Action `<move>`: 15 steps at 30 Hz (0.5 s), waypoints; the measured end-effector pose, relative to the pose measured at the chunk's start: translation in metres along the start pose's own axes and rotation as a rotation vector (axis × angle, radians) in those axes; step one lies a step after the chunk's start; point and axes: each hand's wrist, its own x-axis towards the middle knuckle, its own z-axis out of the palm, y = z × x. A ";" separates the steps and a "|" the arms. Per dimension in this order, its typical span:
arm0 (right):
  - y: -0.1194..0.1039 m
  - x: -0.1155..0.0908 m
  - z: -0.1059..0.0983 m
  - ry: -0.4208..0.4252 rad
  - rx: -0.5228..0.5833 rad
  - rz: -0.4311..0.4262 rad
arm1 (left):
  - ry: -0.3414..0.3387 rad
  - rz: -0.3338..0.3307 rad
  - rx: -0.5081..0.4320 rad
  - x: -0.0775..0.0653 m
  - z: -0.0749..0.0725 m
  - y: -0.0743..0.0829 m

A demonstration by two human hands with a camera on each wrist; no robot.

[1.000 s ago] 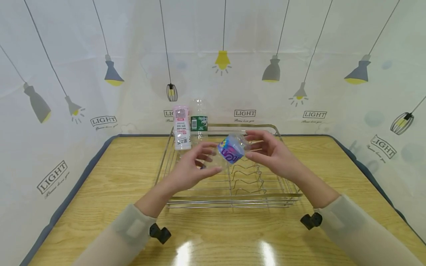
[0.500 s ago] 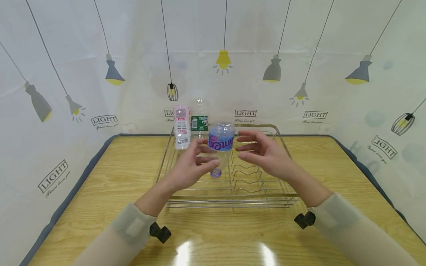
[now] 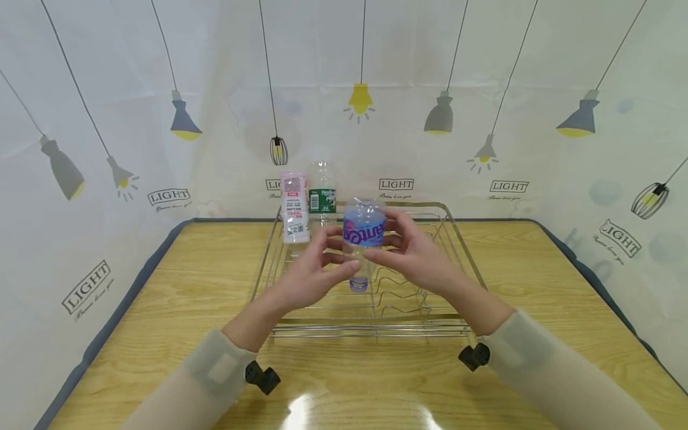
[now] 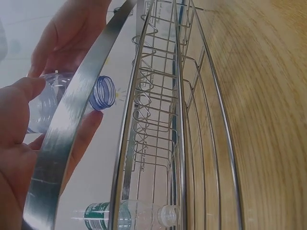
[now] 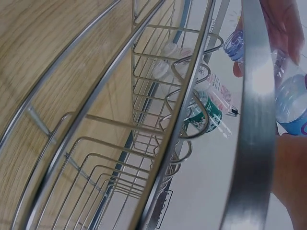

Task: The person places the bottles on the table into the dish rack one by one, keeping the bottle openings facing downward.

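Observation:
An upside-down clear plastic bottle (image 3: 365, 227) with a blue-and-purple label is held over the wire rack, its purple neck pointing down. My left hand (image 3: 312, 272) grips it from the left, thumb toward me near the neck. From the right, my right hand (image 3: 411, 251) holds it too, fingers behind the label and thumb in front. The left wrist view shows the bottle's open neck (image 4: 104, 92) between both hands, partly behind a flat metal rail. In the right wrist view the label (image 5: 292, 103) is cut off by the frame edge.
The metal dish rack (image 3: 376, 319) stands on the wooden table (image 3: 177, 298). At its back left, a pink-and-white bottle (image 3: 294, 209) and a green-labelled clear bottle (image 3: 322, 201) stand upside down side by side. A lamp-patterned cloth hangs behind the table.
The bottle has turned from tilted to upside down, neck lowered. My right hand, apart from it half a second ago, has moved left and now holds it. The left hand stays about in place.

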 end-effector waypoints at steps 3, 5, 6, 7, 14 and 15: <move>0.000 0.001 0.002 0.008 -0.013 -0.001 | 0.006 -0.002 0.009 -0.002 -0.001 -0.001; 0.000 0.001 0.002 0.006 -0.019 -0.003 | 0.012 -0.004 0.011 -0.003 -0.003 -0.001; 0.000 0.001 0.002 0.005 -0.022 -0.005 | 0.016 -0.005 0.017 -0.004 -0.005 -0.002; 0.000 0.001 0.002 0.005 -0.024 -0.006 | 0.021 -0.008 0.026 -0.005 -0.006 -0.003; 0.001 0.000 -0.003 0.028 -0.026 -0.004 | 0.075 -0.026 0.107 -0.022 -0.029 -0.007; 0.001 -0.001 -0.004 0.030 -0.026 0.000 | 0.088 -0.023 0.123 -0.026 -0.034 -0.009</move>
